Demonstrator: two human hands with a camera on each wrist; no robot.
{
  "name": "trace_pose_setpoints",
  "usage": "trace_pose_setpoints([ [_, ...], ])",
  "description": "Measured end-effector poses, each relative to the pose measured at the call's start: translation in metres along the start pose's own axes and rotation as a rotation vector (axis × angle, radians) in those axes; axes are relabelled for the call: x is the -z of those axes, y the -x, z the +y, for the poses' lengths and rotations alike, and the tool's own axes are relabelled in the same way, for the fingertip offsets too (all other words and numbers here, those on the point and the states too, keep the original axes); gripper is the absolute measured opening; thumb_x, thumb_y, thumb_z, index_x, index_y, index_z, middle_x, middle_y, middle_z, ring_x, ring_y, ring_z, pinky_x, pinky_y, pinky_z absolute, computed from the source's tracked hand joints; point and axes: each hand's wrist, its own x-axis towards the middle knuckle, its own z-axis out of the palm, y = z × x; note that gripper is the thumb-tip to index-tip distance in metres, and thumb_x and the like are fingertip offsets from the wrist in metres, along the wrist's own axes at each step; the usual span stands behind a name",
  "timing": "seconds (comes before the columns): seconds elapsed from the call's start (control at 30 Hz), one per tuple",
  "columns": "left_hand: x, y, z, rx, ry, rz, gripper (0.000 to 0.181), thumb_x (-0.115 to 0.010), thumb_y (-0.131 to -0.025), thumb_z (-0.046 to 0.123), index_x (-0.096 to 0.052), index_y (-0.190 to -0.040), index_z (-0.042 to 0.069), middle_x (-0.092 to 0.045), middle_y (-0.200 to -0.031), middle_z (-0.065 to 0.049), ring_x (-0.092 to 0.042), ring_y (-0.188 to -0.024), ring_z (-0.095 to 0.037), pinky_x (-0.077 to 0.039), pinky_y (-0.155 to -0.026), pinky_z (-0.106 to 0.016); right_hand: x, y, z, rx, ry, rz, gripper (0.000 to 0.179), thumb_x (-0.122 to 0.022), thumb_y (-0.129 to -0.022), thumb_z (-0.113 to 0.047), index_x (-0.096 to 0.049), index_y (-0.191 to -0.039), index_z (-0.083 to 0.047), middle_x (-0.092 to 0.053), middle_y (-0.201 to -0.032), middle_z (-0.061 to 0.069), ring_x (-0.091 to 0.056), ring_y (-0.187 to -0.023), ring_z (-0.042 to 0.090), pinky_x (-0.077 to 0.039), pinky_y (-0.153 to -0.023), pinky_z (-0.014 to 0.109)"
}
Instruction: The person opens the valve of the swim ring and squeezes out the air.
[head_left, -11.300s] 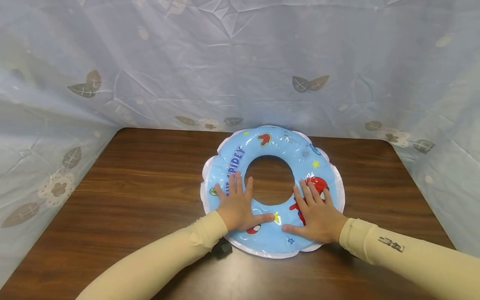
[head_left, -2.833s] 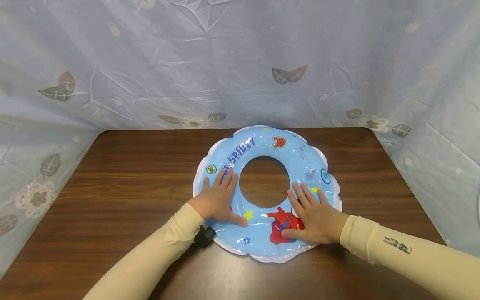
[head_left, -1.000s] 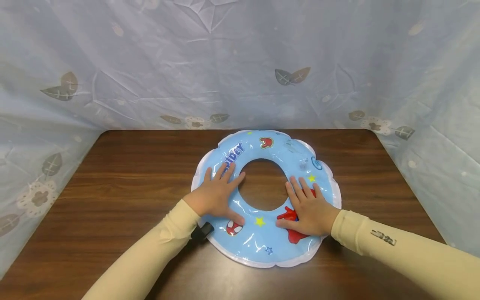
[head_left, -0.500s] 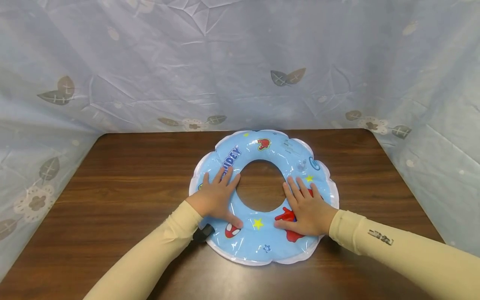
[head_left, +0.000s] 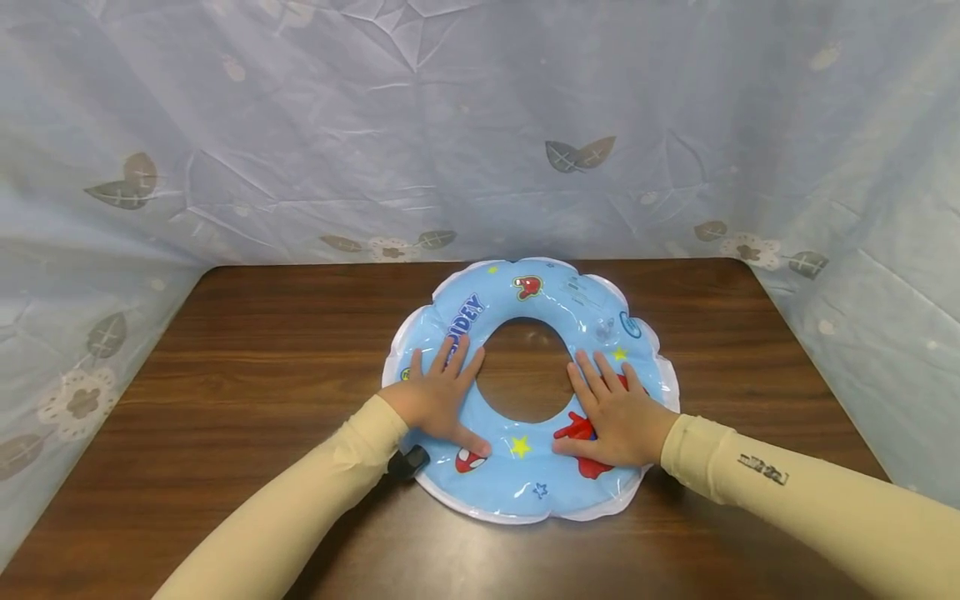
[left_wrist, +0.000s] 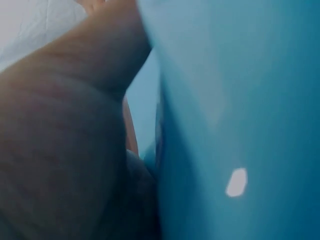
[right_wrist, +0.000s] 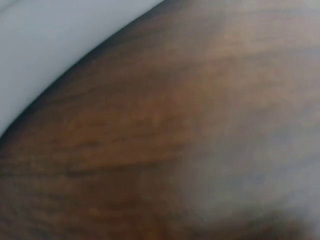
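A light blue inflatable swim ring point(head_left: 491, 493) with a white scalloped rim lies flat on the table, printed with red cartoon figures, yellow stars and blue lettering. On its near left part rests my left hand point(head_left: 438, 404), fingers spread and straight, partly covering the lettering. My right hand point(head_left: 622, 423) lies flat on the near right part, over a red printed figure. Close up in the left wrist view, the left hand point(left_wrist: 60, 135) is beside the ring's shiny blue surface point(left_wrist: 240, 100). The right hand is out of the right wrist view.
The dark wood-grain table point(head_left: 285, 358) shows through the ring's hole and around it. A pale curtain point(head_left: 450, 125) with leaf and flower prints hangs behind and at both sides. A small black device point(head_left: 408, 462) sits under the left wrist.
Since 2.8 s ago the ring has turned anticlockwise, its far side shifting left and its near side right. During the last half second it barely moves. Both hands stay on it.
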Motion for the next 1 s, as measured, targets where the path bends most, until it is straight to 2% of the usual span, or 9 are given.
trace_pose_setpoints([
  [0.13, -0.005, -0.003, -0.004, -0.008, 0.006, -0.002, 0.15, -0.06, -0.06, 0.099, 0.006, -0.167, 0.018, 0.02, -0.172, -0.012, 0.024, -0.156, -0.036, 0.013, -0.116, -0.073, 0.002, 0.001, -0.001, -0.012, -0.001, -0.007, 0.115, -0.05, -0.086, -0.084, -0.026, -0.162, -0.001, -0.022, -0.169, 0.023, -0.021, -0.153, 0.051, -0.02, -0.113, 0.078],
  [0.33, 0.0, 0.002, -0.001, -0.001, 0.003, -0.008, 0.146, -0.063, -0.064, 0.096, 0.006, -0.167, 0.019, 0.02, -0.172, -0.011, 0.024, -0.156, -0.035, 0.012, -0.118, -0.071, -0.001, -0.001, 0.002, -0.021, 0.007, -0.02, 0.116, -0.048, -0.085, -0.086, -0.025, -0.163, -0.003, -0.02, -0.17, 0.021, -0.019, -0.154, 0.049, -0.02, -0.115, 0.077],
  [0.5, 0.004, 0.009, 0.007, 0.003, -0.003, 0.064, 0.143, -0.067, -0.066, 0.091, -0.002, -0.167, 0.013, 0.007, -0.174, -0.014, 0.011, -0.159, -0.039, 0.0, -0.119, -0.073, 0.013, 0.003, -0.003, -0.036, -0.026, -0.028, 0.115, -0.054, -0.086, -0.082, -0.027, -0.162, 0.0, -0.024, -0.168, 0.023, -0.021, -0.153, 0.051, -0.02, -0.116, 0.074],
  [0.67, 0.0, 0.015, 0.013, 0.02, -0.012, 0.147, 0.144, -0.068, -0.065, 0.091, -0.009, -0.166, 0.007, -0.003, -0.173, -0.016, -0.001, -0.159, -0.042, -0.012, -0.118, -0.075, 0.021, 0.008, -0.008, -0.063, -0.001, 0.026, 0.116, -0.062, -0.084, -0.077, -0.029, -0.159, 0.006, -0.028, -0.166, 0.027, -0.026, -0.151, 0.052, -0.022, -0.117, 0.073],
  [0.8, -0.002, 0.021, 0.02, 0.047, 0.017, 0.174, 0.143, -0.07, -0.065, 0.089, -0.015, -0.165, 0.004, -0.007, -0.173, -0.018, -0.005, -0.158, -0.044, -0.017, -0.116, -0.076, 0.021, 0.011, -0.014, -0.082, 0.011, 0.074, 0.116, -0.064, -0.084, -0.076, -0.031, -0.158, 0.006, -0.028, -0.165, 0.028, -0.026, -0.15, 0.053, -0.018, -0.116, 0.075],
  [1.0, -0.006, 0.026, 0.03, 0.071, 0.047, 0.218, 0.139, -0.074, -0.066, 0.085, -0.021, -0.164, 0.002, -0.015, -0.171, -0.021, -0.014, -0.157, -0.046, -0.023, -0.112, -0.078, 0.012, 0.014, -0.038, -0.167, -0.066, 0.098, 0.119, -0.057, -0.083, -0.082, -0.03, -0.159, 0.006, -0.026, -0.165, 0.03, -0.022, -0.151, 0.055, -0.01, -0.113, 0.081],
])
